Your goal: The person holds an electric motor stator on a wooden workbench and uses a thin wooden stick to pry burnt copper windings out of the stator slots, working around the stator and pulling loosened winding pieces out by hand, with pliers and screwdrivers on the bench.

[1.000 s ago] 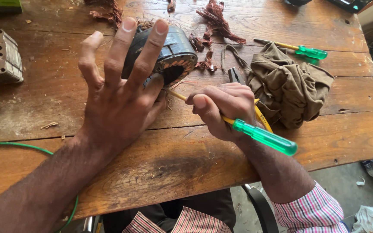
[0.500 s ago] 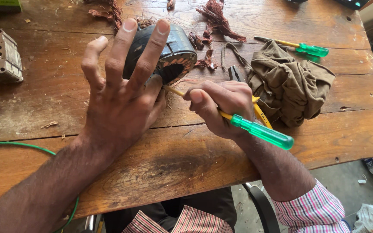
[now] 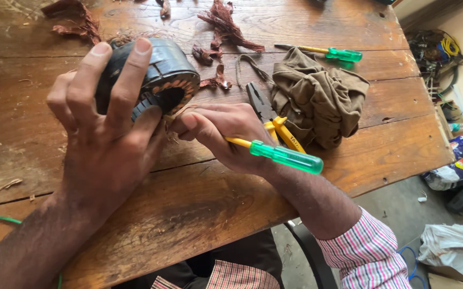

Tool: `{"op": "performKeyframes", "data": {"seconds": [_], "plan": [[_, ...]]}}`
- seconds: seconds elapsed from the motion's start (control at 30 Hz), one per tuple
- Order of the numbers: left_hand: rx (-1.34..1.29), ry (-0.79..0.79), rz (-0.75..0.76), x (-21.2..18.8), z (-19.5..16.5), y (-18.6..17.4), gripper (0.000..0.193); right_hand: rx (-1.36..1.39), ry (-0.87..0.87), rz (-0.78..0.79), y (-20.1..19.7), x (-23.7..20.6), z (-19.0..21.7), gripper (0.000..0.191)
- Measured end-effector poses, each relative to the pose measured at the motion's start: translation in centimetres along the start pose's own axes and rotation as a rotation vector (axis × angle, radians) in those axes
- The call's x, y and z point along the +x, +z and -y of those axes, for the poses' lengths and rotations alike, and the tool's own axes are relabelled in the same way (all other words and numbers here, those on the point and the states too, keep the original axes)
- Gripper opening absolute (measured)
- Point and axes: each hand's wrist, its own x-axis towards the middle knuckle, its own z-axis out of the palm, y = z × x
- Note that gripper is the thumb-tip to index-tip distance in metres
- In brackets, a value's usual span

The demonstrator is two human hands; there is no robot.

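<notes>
On the wooden desk (image 3: pixel 360 160), the left hand (image 3: pixel 108 134) steadies a dark motor stator (image 3: pixel 159 80); the right hand (image 3: pixel 226 134) holds a green-handled screwdriver (image 3: pixel 285 156) beside it, near yellow-handled pliers (image 3: pixel 274 120) and a crumpled brown cloth (image 3: pixel 317 101).

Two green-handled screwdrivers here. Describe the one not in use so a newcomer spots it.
On the wooden table, find the crumpled olive cloth on the right. The spare screwdriver lies flat just beyond its far edge, untouched. The other screwdriver is gripped in the right hand.

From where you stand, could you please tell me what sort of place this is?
Probably a small motor-repair workshop: a worn wooden workbench, a dark motor stator under the left hand, torn copper windings, and a green-handled screwdriver in the right hand.
</notes>
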Motion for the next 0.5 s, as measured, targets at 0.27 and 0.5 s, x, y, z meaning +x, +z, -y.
{"op": "performKeyframes", "data": {"seconds": [0.27,0.5], "plan": [[-0.002,-0.012,0.004,0.38,-0.37,-0.23,0.030,0.102,0.054,-0.017,0.03,0.12,-0.24,0.039],[0.130,0.017,-0.018,-0.20,0.14,0.43,0.031,0.050,-0.023,-0.082,-0.05,0.45,-0.65,0.040]]}}
